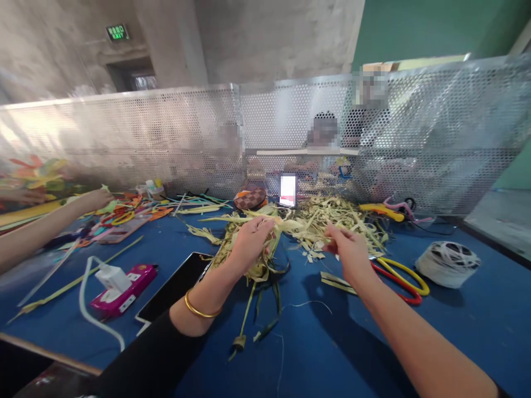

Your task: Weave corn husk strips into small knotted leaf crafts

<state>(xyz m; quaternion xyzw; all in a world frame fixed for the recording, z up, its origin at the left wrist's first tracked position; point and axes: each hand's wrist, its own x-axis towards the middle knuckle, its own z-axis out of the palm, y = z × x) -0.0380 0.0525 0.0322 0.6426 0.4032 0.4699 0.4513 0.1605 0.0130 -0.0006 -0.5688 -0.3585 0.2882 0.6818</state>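
My left hand (252,240), with a gold bangle at the wrist, is closed around a piece of pale corn husk (293,225) whose end sticks out to the right. Under and beside it lie more husk strips (224,243), some with dark green ends hanging toward me. My right hand (350,249) is a little way to the right, thumb and fingers pinched together; what is between them, if anything, is too small to make out. Behind it spreads a loose heap of shredded husk (344,213). A thin white thread (309,303) trails on the blue table below both hands.
Scissors with red and yellow handles (409,279) and a white thread ball (448,262) lie right. Left are a black tablet (174,290), a magenta power strip (133,287) and a co-worker's arm (53,218). A lit phone (287,189) stands before a perforated metal screen (186,138).
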